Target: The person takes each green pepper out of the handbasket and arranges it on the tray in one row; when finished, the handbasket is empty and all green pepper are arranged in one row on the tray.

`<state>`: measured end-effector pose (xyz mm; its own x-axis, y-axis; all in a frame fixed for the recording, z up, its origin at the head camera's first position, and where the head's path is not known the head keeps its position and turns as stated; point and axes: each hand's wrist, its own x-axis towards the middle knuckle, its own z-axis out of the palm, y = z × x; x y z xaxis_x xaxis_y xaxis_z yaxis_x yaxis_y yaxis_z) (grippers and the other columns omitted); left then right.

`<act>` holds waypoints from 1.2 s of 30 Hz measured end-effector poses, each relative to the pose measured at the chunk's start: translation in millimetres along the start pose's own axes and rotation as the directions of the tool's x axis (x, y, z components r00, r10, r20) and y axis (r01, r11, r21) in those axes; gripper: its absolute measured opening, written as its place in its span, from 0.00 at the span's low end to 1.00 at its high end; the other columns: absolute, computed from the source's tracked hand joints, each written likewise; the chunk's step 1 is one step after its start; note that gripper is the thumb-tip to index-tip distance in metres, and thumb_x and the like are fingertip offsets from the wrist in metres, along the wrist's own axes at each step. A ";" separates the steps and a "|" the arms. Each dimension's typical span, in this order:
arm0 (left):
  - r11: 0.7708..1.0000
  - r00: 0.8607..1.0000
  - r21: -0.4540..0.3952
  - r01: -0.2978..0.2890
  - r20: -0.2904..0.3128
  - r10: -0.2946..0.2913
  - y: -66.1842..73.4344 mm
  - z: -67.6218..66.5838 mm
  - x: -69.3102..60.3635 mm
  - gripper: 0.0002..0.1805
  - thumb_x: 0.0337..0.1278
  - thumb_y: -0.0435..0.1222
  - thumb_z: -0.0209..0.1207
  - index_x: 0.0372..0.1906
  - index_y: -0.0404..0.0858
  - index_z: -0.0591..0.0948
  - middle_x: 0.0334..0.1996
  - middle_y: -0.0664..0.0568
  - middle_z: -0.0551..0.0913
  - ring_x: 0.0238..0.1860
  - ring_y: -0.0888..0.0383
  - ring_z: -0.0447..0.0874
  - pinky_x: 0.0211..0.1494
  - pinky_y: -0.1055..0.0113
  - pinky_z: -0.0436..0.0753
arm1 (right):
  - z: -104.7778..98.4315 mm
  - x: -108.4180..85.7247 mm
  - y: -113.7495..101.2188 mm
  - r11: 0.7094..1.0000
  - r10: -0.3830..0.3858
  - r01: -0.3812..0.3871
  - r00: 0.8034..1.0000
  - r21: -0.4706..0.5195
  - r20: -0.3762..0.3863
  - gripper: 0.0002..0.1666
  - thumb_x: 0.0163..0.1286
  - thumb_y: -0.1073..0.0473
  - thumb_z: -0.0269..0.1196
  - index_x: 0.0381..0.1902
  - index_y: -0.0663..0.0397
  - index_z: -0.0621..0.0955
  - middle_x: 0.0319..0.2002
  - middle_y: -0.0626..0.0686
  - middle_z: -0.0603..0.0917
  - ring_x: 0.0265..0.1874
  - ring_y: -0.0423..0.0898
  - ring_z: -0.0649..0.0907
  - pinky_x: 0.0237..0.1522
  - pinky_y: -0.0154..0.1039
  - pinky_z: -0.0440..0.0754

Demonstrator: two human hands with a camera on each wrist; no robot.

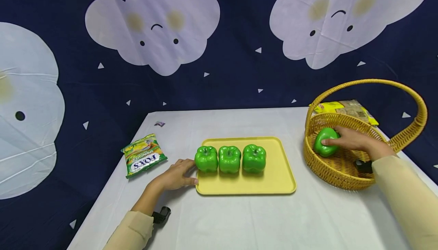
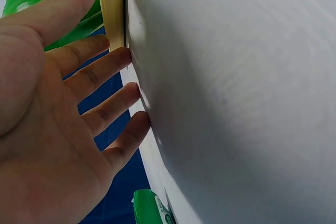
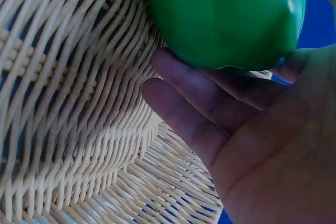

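Note:
Inside the wicker basket [image 1: 342, 179], my right hand [image 1: 352, 141] grips a green bell pepper [image 1: 325, 143] between thumb and fingers. The right wrist view shows that glossy pepper [image 3: 226, 19] against the fingers, close to the woven wicker. On the yellow tray [image 1: 273, 183], three green bell peppers [image 1: 229, 159] stand in a row at the left and middle. My left hand [image 1: 176, 175] is at the tray's left edge, thumb and fingers spread. In the left wrist view the left hand's fingers [image 2: 100, 72] are extended, fingertips on the white tabletop beside the tray edge.
A green Foxs candy bag [image 1: 143, 155] lies left of the tray, with a small purple wrapped piece [image 1: 159, 123] farther back. Behind the basket is a yellow package [image 1: 345, 109]. The basket's tall handle [image 1: 369, 81] arches above my right hand. A dark blue cloud-print curtain [image 1: 239, 86] hangs behind the table.

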<state>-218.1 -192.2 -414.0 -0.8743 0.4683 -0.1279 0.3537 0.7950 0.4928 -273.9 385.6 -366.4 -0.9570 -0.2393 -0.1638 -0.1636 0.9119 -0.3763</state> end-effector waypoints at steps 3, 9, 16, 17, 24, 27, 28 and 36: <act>1.000 1.000 0.000 -0.002 -0.002 0.002 -0.2 0.0 -0.5 0.41 0.51 0.50 0.64 0.69 0.40 0.64 0.67 0.44 0.68 0.69 0.42 0.60 0.70 0.40 0.59 | 1.4 1.2 0.5 1.000 -0.006 0.006 1.000 0.002 -0.004 0.44 0.65 0.39 0.58 0.57 0.76 0.65 0.43 0.65 0.78 0.42 0.56 0.78 0.40 0.46 0.76; 1.000 1.000 -0.001 -0.002 -0.003 0.002 0.1 0.0 -1.3 0.41 0.51 0.50 0.64 0.69 0.39 0.64 0.68 0.44 0.68 0.69 0.42 0.60 0.70 0.39 0.58 | 1.6 1.0 -1.3 1.000 -0.001 0.001 1.000 0.006 -0.020 0.44 0.63 0.39 0.60 0.56 0.75 0.66 0.42 0.64 0.78 0.39 0.54 0.78 0.36 0.41 0.75; 1.000 1.000 -0.003 -0.003 -0.003 0.003 0.8 -0.2 -1.8 0.41 0.51 0.50 0.64 0.69 0.39 0.64 0.67 0.44 0.68 0.69 0.42 0.60 0.70 0.39 0.58 | 0.9 0.0 -2.7 0.999 -0.014 0.016 0.998 0.037 -0.064 0.46 0.63 0.41 0.60 0.62 0.74 0.62 0.45 0.67 0.78 0.42 0.58 0.78 0.38 0.43 0.75; 1.000 1.000 -0.004 -0.003 -0.003 0.003 0.8 -0.3 -2.0 0.41 0.51 0.50 0.64 0.69 0.39 0.64 0.67 0.44 0.68 0.69 0.42 0.60 0.70 0.39 0.58 | 1.1 0.1 -2.8 0.999 -0.018 0.021 0.997 0.045 -0.073 0.45 0.63 0.41 0.61 0.62 0.73 0.62 0.45 0.67 0.78 0.42 0.58 0.78 0.38 0.42 0.75; 1.000 1.000 -0.011 0.004 -0.002 -0.004 1.2 -0.3 -1.9 0.41 0.51 0.49 0.64 0.69 0.40 0.64 0.68 0.43 0.67 0.69 0.41 0.59 0.70 0.38 0.57 | 1.4 0.7 -1.5 0.995 -0.055 0.067 0.987 0.077 -0.149 0.47 0.61 0.47 0.64 0.64 0.75 0.59 0.48 0.70 0.73 0.44 0.59 0.76 0.39 0.40 0.73; 1.000 1.000 -0.008 0.003 -0.003 -0.003 1.3 -0.3 -1.7 0.41 0.52 0.49 0.64 0.69 0.40 0.64 0.68 0.43 0.67 0.69 0.41 0.59 0.70 0.38 0.57 | 0.4 -0.6 -2.8 0.994 -0.059 0.074 0.983 0.086 -0.172 0.48 0.61 0.48 0.65 0.64 0.77 0.59 0.48 0.72 0.72 0.44 0.60 0.76 0.39 0.40 0.73; 1.000 1.000 -0.008 0.003 -0.003 -0.003 1.4 -0.4 -1.6 0.41 0.52 0.49 0.64 0.69 0.40 0.64 0.68 0.44 0.67 0.69 0.41 0.59 0.70 0.38 0.57 | -0.1 -1.2 -3.2 0.993 -0.058 0.075 0.982 0.090 -0.178 0.48 0.61 0.48 0.65 0.64 0.77 0.58 0.48 0.72 0.72 0.44 0.61 0.76 0.39 0.41 0.73; 1.000 1.000 -0.008 -0.002 -0.005 0.002 2.9 -1.9 -2.3 0.41 0.51 0.49 0.64 0.69 0.40 0.63 0.68 0.43 0.67 0.69 0.41 0.60 0.70 0.38 0.58 | -8.8 -7.7 -10.0 0.993 -0.036 0.061 0.974 0.103 -0.224 0.50 0.62 0.44 0.64 0.66 0.73 0.57 0.50 0.70 0.72 0.45 0.61 0.76 0.40 0.43 0.75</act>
<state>-215.7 -191.7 -410.7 -0.8753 0.4679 -0.1222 0.3530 0.7909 0.4999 -267.0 381.2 -353.4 -0.9798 -0.1914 0.0583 -0.1958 0.8567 -0.4773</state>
